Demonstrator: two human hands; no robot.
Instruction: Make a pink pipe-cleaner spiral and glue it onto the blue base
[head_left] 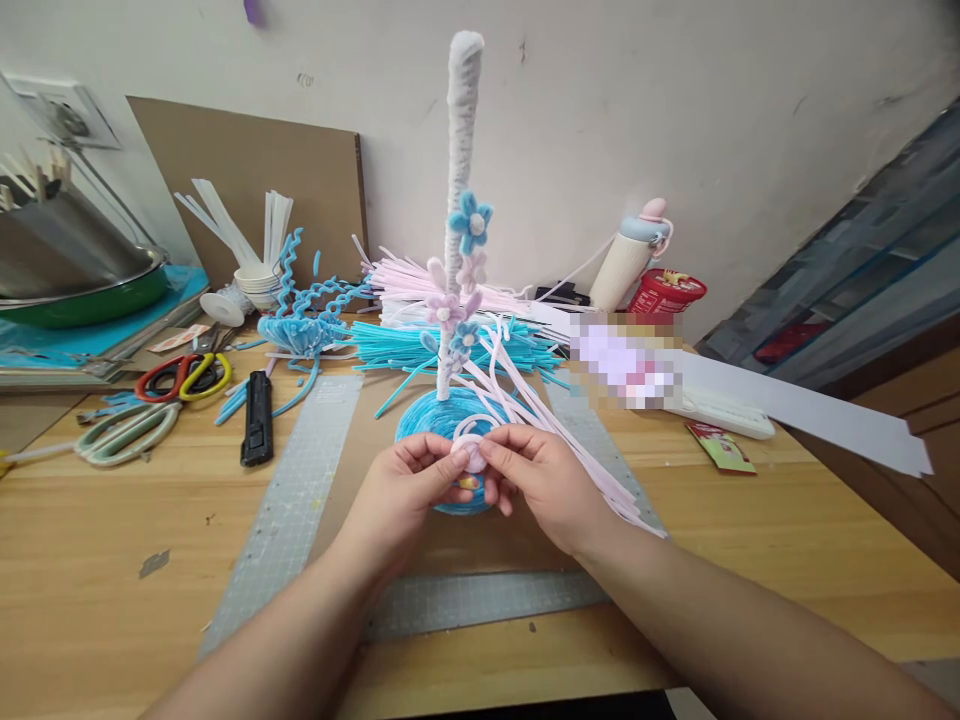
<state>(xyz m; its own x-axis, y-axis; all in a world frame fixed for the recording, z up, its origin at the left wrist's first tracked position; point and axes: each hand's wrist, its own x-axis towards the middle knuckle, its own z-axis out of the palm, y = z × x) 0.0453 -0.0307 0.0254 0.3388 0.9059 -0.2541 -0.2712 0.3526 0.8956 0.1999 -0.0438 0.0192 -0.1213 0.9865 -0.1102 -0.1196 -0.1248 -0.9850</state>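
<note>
A pale pink pipe cleaner, wound into a small flat coil (pixel 469 453), is pinched between my two hands at the middle of the view. My left hand (pixel 420 475) grips its left edge with thumb and fingers. On the other edge, my right hand (pixel 536 480) has closed the same way. Part of the strip loops up above the fingers. Just behind stands a round blue base (pixel 420 415) with a white wrapped post (pixel 463 130) rising from it. Blue and pink pipe cleaner flowers (pixel 470 224) sit along the post.
Bundles of blue pipe cleaners (pixel 397 347) and pink pipe cleaners (pixel 427 280) lie behind the base. At left are scissors (pixel 127 432), a black tool (pixel 258 420) and a curly blue piece (pixel 304 333). A bottle (pixel 622 262) and a red tub (pixel 666 292) stand at right. A cutting mat (pixel 480 603) lies underneath.
</note>
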